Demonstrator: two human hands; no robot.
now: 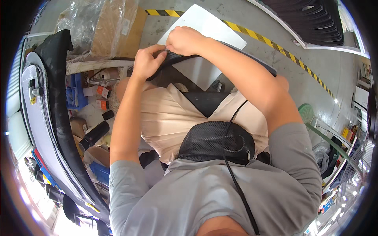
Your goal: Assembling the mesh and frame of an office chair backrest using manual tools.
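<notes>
A long, dark, curved strip-like piece point(252, 59) stretches across above my knees, its grey edge running to the right. At its left end my left hand point(149, 62) is closed, thumb and forefinger pinching the dark edge. Right beside those fingertips my right hand point(184, 41) is closed on the same edge, knuckles up, with its fingertips mostly hidden. What kind of piece this is, and whether something small sits between the fingers, I cannot make out. A white board point(197, 19) lies on the floor beyond and beneath the strip.
A large grey and black padded panel point(45, 102) stands close on my left. Behind it are a black bottle point(93, 135), a blue bin point(76, 92) and small boxes. A carton wrapped in clear plastic point(106, 27) stands far left. Yellow-black tape point(283, 51) crosses the floor.
</notes>
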